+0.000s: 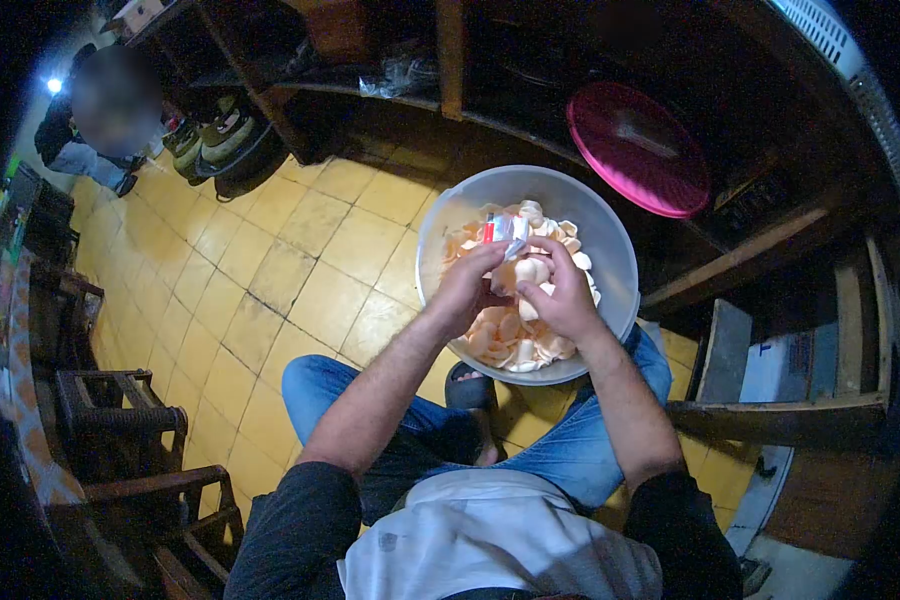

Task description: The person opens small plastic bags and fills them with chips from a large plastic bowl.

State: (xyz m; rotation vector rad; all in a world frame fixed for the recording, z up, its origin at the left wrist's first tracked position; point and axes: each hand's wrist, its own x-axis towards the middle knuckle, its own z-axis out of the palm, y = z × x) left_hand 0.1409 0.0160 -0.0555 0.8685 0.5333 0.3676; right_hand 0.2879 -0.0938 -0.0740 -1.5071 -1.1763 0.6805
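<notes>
Between my knees stands a large translucent round tub (625,300), holding many pale orange and cream chip-like pieces (495,338). Both hands are over the tub's middle. My left hand (467,285) has its fingers curled round a small clear plastic bag (505,275). My right hand (567,295) is bent in from the other side, fingertips pressed on the bag's top and on pale pieces (532,270) at its opening. A red and white label (490,228) shows just above my left fingers.
A pink round lid (638,148) leans by the dark wooden shelves (452,60). Wooden chairs (130,415) stand at the left. Another person (85,155) is at the far upper left, near bags (225,135). A wooden frame (780,425) is at the right, on the yellow tiled floor (310,290).
</notes>
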